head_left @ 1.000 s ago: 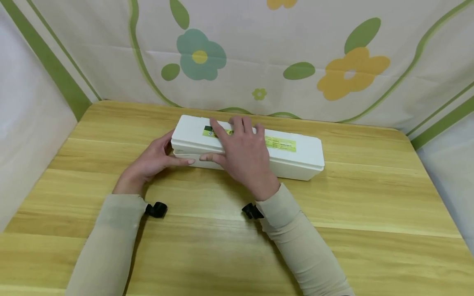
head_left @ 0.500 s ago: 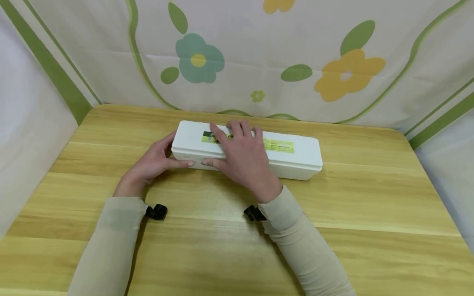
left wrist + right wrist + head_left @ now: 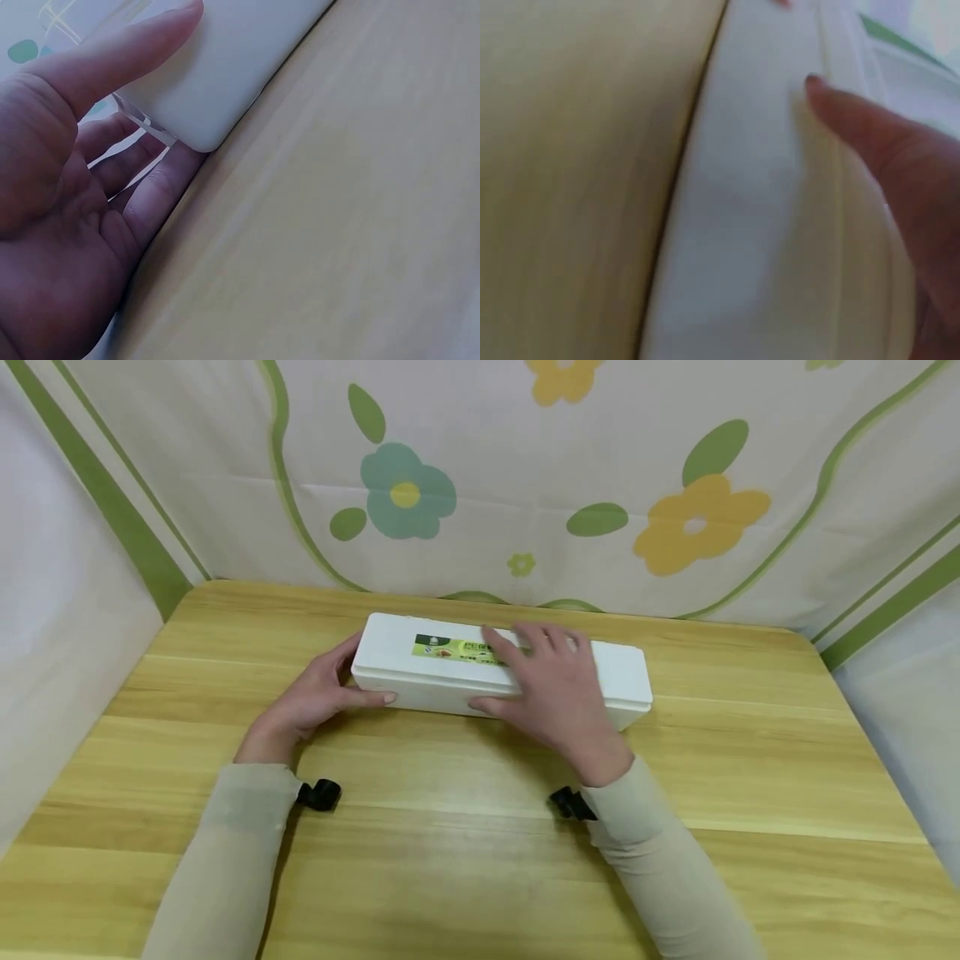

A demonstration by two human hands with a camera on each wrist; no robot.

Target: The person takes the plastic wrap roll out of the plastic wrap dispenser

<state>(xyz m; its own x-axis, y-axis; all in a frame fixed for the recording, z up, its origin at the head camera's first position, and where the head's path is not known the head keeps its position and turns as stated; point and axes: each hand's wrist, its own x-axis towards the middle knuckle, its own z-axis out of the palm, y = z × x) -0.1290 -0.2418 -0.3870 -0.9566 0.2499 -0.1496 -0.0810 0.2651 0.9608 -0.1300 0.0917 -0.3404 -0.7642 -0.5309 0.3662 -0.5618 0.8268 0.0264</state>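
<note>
A long white lidded box (image 3: pixel 450 690), with a green-and-yellow label (image 3: pixel 450 647) reading "PE", lies on the wooden table in the head view. Its lid (image 3: pixel 386 647) sits flat along the left part. My left hand (image 3: pixel 311 697) grips the left end, thumb on the front wall and fingers round the end, as the left wrist view also shows. Across the lid's right half lies my right hand (image 3: pixel 558 693), fingers spread on top and thumb against the front wall. In the right wrist view that thumb (image 3: pixel 855 120) points along the front; the other fingers are mostly hidden there.
The wooden table (image 3: pixel 450 860) reaches back to a white curtain (image 3: pixel 510 460) printed with flowers and green stripes. White cloth also hangs at both sides. A black mount is strapped at each wrist, over beige sleeves.
The lid's left end, slightly raised a second ago, has come down onto the box. My right hand has slid rightward along the lid, uncovering more of the label. The left hand stays at its end.
</note>
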